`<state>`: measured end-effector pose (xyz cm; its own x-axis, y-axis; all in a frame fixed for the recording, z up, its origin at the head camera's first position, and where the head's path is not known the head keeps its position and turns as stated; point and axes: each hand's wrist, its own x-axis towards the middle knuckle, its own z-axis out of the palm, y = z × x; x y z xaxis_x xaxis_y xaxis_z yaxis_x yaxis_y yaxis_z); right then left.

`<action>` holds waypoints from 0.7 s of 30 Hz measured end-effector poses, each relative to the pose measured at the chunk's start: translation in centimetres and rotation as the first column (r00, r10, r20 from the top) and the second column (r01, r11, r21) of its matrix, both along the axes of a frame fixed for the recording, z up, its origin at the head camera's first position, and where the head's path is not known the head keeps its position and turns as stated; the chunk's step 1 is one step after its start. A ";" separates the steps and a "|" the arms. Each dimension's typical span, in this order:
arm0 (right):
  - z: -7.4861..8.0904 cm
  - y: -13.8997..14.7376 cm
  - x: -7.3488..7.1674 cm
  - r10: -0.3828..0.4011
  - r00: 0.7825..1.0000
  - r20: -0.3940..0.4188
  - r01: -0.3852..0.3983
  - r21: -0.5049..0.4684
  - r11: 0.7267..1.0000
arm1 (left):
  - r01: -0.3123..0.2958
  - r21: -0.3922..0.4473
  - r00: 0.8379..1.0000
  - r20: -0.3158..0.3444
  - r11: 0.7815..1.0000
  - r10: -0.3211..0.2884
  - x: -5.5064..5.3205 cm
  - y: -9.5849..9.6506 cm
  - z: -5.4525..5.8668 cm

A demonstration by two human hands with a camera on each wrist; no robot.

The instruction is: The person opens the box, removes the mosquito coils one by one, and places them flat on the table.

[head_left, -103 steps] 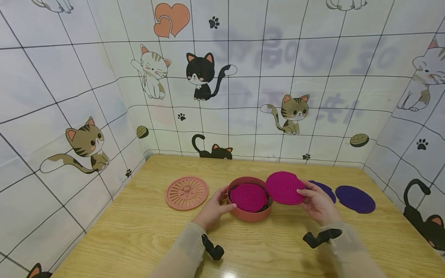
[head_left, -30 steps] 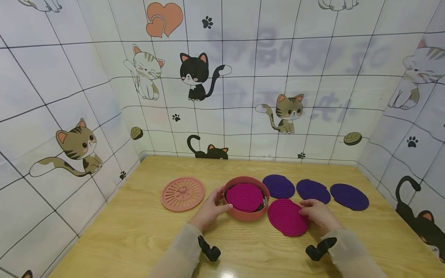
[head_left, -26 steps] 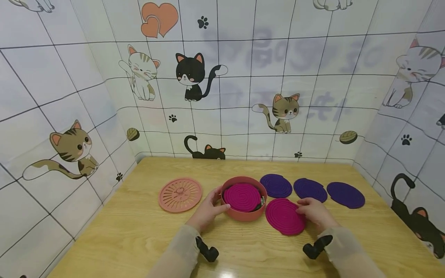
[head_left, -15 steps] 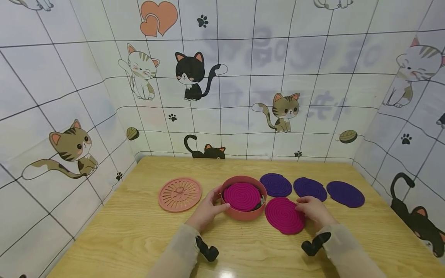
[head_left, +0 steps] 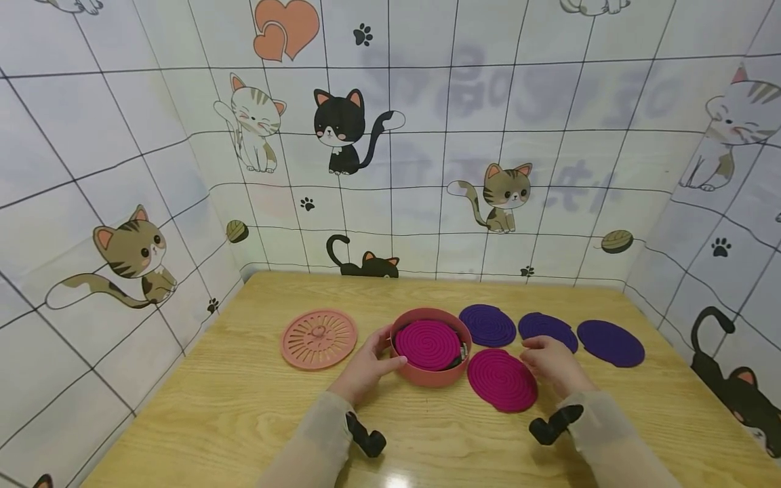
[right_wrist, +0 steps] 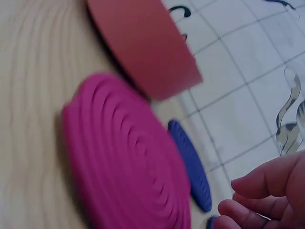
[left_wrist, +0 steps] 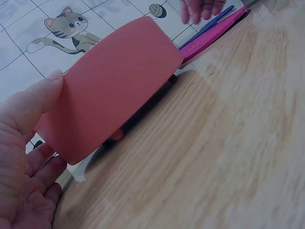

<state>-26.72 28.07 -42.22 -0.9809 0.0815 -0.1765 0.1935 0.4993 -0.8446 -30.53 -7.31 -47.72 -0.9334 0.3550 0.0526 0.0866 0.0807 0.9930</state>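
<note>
My left hand point(head_left: 365, 369) grips the left side of a round coral holder point(head_left: 430, 378), thumb near its front rim and fingers round the outer wall. Inside the holder lies a magenta spiral coaster point(head_left: 428, 344), with something dark and partly hidden beside it at the right. A second magenta coaster point(head_left: 502, 381) lies flat on the table, just right of the holder. Beyond its right edge hovers my right hand point(head_left: 556, 366). The right wrist view shows those fingers point(right_wrist: 259, 183) loosely bent, holding nothing and apart from the coaster.
Three purple coasters point(head_left: 487, 325) lie in a row behind and to the right. A pink slotted lid point(head_left: 319, 339) with a small knob rests left of the holder. Cat-print sheeting point(head_left: 427, 203) walls the wooden table point(head_left: 390, 434) at the back and sides.
The second magenta coaster, held up by my right hand beside the holder at first, now lies on the table. The right hand has let go and lifted slightly. My left hand keeps its grip.
</note>
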 end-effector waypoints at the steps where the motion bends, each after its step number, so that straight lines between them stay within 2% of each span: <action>1: 0.5 -0.4 0.0 0.008 1.000 -0.014 -0.008 -0.004 1.000 | 0.000 -0.001 1.000 -0.001 1.000 0.000 0.0 0.0 0.1; 6: 2.1 -3.1 -0.6 0.028 0.997 -0.066 -0.032 -0.060 0.998 | 0.001 -0.003 1.000 0.000 1.000 -0.001 0.1 0.1 0.1; 13: 3.1 -6.9 -2.0 0.027 0.996 -0.085 -0.041 -0.170 0.985 | 0.009 0.013 1.000 0.006 1.000 -0.009 0.1 0.1 -0.1; 21: 3.4 -10.4 -2.8 -0.024 0.994 -0.102 -0.014 -0.357 0.934 | 0.012 0.011 1.000 0.004 1.000 -0.012 0.3 0.1 0.4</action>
